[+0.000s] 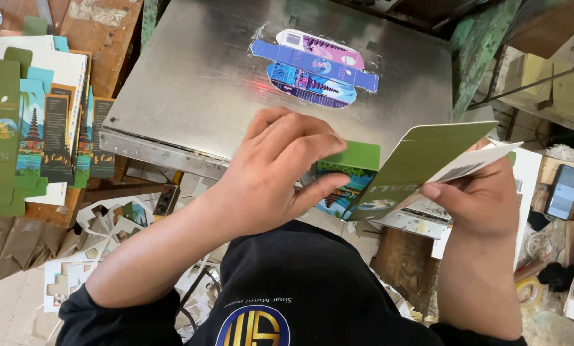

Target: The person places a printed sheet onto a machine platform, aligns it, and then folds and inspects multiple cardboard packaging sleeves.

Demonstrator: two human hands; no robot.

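Both hands hold a flat green printed carton blank (421,160) in front of my chest. My right hand (476,198) grips its right part, thumb on top, with a white card edge showing behind. My left hand (280,170) pinches a small green flap (357,157) at the blank's left end, fingers curled over it. Beyond the hands lies a tilted shiny metal plate (191,83). A blue and pink flat carton blank (315,67) lies on it, with a small red light spot near its lower left edge.
A stack of printed carton sheets (34,122) in green, teal and orange rests on a wooden bench at the left. Paper offcuts (101,237) litter the floor below. A dark phone (564,191) and tape rolls (530,291) lie at the right.
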